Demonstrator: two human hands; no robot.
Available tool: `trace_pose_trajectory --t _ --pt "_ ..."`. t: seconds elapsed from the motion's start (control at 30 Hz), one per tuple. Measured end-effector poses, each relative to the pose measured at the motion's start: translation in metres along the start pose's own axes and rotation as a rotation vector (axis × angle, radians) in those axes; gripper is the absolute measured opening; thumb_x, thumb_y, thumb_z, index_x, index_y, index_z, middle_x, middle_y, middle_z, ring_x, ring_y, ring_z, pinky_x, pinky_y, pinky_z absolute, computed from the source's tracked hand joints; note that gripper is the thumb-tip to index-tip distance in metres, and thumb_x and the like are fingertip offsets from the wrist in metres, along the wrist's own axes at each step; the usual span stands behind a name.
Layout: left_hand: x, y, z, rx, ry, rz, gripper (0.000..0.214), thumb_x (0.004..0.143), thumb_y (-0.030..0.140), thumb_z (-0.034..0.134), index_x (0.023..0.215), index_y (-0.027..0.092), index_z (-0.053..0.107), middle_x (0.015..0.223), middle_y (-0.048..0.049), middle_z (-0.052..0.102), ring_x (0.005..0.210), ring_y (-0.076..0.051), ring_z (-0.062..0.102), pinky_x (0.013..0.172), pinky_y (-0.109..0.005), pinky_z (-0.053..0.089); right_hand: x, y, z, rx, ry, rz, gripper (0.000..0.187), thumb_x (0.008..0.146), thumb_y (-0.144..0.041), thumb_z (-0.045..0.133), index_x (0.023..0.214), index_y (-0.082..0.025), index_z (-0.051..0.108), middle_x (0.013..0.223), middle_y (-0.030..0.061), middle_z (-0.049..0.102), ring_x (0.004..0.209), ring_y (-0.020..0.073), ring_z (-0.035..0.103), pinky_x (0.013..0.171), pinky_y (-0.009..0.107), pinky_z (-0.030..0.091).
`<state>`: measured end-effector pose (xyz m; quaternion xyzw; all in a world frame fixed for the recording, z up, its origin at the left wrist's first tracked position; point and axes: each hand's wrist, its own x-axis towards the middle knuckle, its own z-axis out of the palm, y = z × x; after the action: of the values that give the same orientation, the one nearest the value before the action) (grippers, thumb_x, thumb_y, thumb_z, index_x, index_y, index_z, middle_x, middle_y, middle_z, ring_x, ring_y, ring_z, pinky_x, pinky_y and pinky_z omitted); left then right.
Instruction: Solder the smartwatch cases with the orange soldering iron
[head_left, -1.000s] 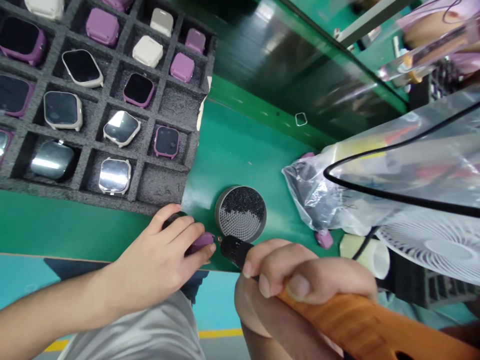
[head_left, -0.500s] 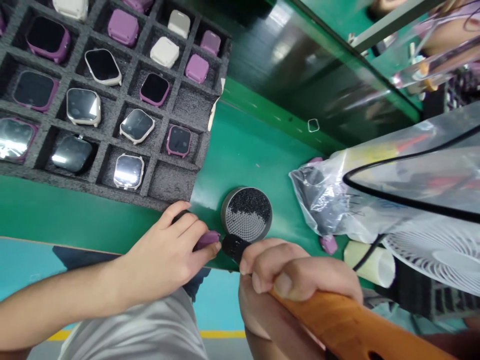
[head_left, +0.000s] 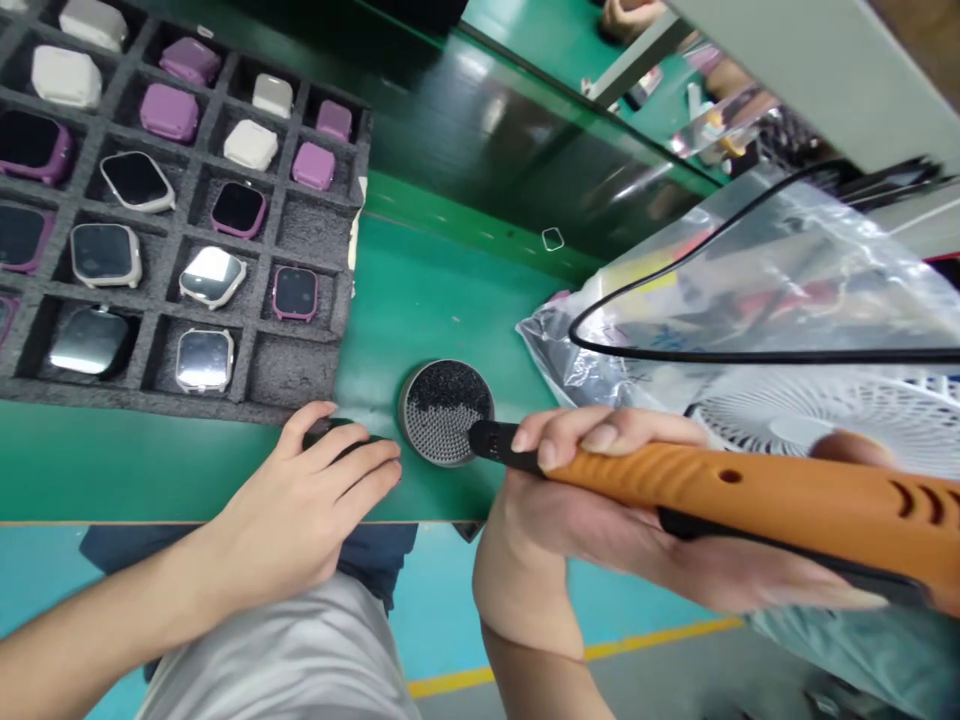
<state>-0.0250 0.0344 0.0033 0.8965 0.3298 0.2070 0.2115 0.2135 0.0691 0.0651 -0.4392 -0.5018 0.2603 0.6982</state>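
Left hand [head_left: 300,505] lies fingers-down over a small dark part [head_left: 328,431] at the counter's [head_left: 420,300] near edge; whether it grips is unclear. Right hand [head_left: 600,515] is closed round an orange tool [head_left: 757,490], whose black tip meets the right rim of a round tin [head_left: 442,410]. A foam tray [head_left: 296,365] of watches lies far left. A bag [head_left: 750,290] and a fan [head_left: 810,425] are on the right.
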Motion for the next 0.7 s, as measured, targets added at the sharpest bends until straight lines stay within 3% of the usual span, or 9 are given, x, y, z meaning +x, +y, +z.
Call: trace_pose_trajectory --t 0.1,0.2,0.3,0.43,0.53,0.63,0.7 --pt "0.002 0.002 0.002 0.038 0.034 -0.05 0.029 0.108 0.023 0.062 0.135 0.019 0.07 0.142 -0.0066 0.074 0.128 -0.027 0.064 0.13 -0.056 0.025 0.001 0.012 0.005 0.074 0.018 -0.068 0.03 0.098 -0.063 0.062 0.118 -0.045 0.075 0.078 -0.0055 0.064 0.052 0.0123 0.058 0.046 0.028 0.054" --pt "0.004 0.003 0.001 0.029 0.026 -0.065 0.029 0.11 0.033 0.064 0.134 0.02 0.07 0.147 -0.0068 0.072 0.133 -0.028 0.063 0.131 -0.056 0.025 -0.003 0.018 0.007 0.107 -0.008 -0.085 0.029 0.098 -0.064 0.062 0.111 -0.041 0.076 0.077 -0.0056 0.063 0.052 0.0118 0.058 0.047 0.028 0.054" --pt "0.003 0.003 -0.001 -0.025 -0.011 -0.057 0.032 0.108 0.025 0.06 0.138 0.019 0.069 0.159 -0.0067 0.065 0.142 -0.029 0.059 0.134 -0.058 0.021 -0.005 0.021 0.003 0.143 -0.054 -0.069 0.03 0.098 -0.064 0.062 0.114 -0.042 0.076 0.082 -0.0051 0.066 0.055 0.012 0.06 0.048 0.028 0.055" --pt "0.0 0.002 0.0 -0.034 -0.005 -0.043 0.041 0.101 0.015 0.062 0.141 0.019 0.069 0.155 -0.0081 0.068 0.139 -0.029 0.061 0.133 -0.059 0.022 -0.008 0.019 0.003 0.117 -0.009 0.005 0.035 0.095 -0.065 0.066 0.123 -0.046 0.073 0.084 -0.0057 0.065 0.058 0.0121 0.06 0.051 0.028 0.056" --pt "0.001 0.001 0.002 0.006 0.027 -0.039 0.033 0.103 0.017 0.064 0.134 0.023 0.073 0.149 -0.0068 0.071 0.133 -0.028 0.064 0.131 -0.059 0.026 -0.01 0.007 0.005 -0.003 0.043 0.067 0.041 0.095 -0.069 0.064 0.131 -0.05 0.066 0.084 -0.0058 0.06 0.058 0.0134 0.058 0.053 0.031 0.055" --pt "0.003 0.0 0.005 0.036 0.062 -0.031 0.025 0.107 0.022 0.064 0.13 0.025 0.074 0.143 -0.0072 0.073 0.129 -0.027 0.065 0.129 -0.058 0.028 -0.014 -0.017 0.004 -0.199 -0.015 0.134 0.043 0.093 -0.078 0.059 0.113 -0.041 0.066 0.08 -0.0035 0.05 0.059 0.0164 0.055 0.058 0.038 0.058" --pt "0.004 0.0 0.005 0.034 0.073 -0.03 0.023 0.109 0.025 0.065 0.13 0.025 0.075 0.139 -0.0076 0.073 0.127 -0.026 0.065 0.128 -0.057 0.03 -0.019 -0.034 0.001 -0.25 -0.04 0.216 0.044 0.088 -0.077 0.069 0.1 -0.035 0.066 0.079 -0.0025 0.049 0.06 0.0175 0.054 0.062 0.043 0.061"
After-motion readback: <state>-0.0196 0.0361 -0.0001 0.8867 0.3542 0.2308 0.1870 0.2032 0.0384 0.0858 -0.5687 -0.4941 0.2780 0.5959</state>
